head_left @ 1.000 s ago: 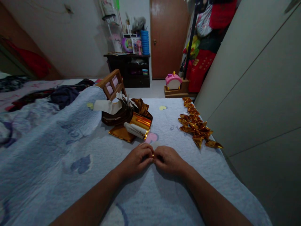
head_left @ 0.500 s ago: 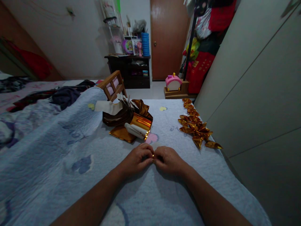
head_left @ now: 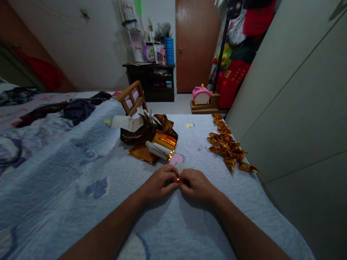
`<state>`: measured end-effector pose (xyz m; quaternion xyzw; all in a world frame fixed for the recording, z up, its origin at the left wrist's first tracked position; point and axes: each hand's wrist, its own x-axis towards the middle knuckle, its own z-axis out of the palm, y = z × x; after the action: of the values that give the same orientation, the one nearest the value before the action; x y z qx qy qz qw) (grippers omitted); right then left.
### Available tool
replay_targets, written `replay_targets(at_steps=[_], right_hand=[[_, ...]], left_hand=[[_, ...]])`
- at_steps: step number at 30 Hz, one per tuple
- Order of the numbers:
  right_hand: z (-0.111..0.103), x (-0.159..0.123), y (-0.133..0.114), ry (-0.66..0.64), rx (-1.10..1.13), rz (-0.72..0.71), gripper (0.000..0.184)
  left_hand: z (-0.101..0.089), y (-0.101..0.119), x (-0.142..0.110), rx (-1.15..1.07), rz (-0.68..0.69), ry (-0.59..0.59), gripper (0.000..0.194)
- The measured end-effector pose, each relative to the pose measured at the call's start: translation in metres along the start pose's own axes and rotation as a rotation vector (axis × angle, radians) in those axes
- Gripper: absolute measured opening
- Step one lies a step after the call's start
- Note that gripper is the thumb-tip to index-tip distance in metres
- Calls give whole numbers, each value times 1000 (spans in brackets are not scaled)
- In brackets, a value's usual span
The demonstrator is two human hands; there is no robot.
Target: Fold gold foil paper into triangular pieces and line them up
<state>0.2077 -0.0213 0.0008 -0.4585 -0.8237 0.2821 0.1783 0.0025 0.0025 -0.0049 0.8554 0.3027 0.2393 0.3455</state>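
My left hand (head_left: 162, 183) and my right hand (head_left: 195, 184) meet low over the light blue bedspread (head_left: 173, 231), fingertips pinched together. Between them shows a tiny glint of gold foil paper (head_left: 178, 179); the fingers hide nearly all of it. Just beyond my left hand lies a loose stack of gold foil paper sheets (head_left: 143, 153), some curled so that their white backs show. Off to the right, a heap of folded gold foil pieces (head_left: 226, 146) with pointed ends runs along the bed's edge.
A pale cabinet wall (head_left: 303, 119) rises close on the right. A wooden chair back (head_left: 131, 97) stands at the bed's far left corner. Beyond the bed are a pink toy (head_left: 201, 95), a dark shelf unit (head_left: 150, 83) and a brown door (head_left: 197, 47). Clothes (head_left: 78, 110) lie on the left.
The whole view has shifted slightly, so everything sits a little farther right. Both hands keep the same pinch on the gold foil, with hardly any movement.
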Motion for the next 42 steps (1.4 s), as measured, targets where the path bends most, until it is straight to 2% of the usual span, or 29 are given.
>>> replay_targets(at_steps=[9,21,42], right_hand=[[2,0,2,14,-5,-14,7],[4,0,4,37,22,-21,11],[4,-2,5,46,57,-20,9]], left_hand=[[0,2,0,-1,-8,0,13],[4,-1,1,-77,-19,68,14],[5,3,0,-3,-49,46,12]])
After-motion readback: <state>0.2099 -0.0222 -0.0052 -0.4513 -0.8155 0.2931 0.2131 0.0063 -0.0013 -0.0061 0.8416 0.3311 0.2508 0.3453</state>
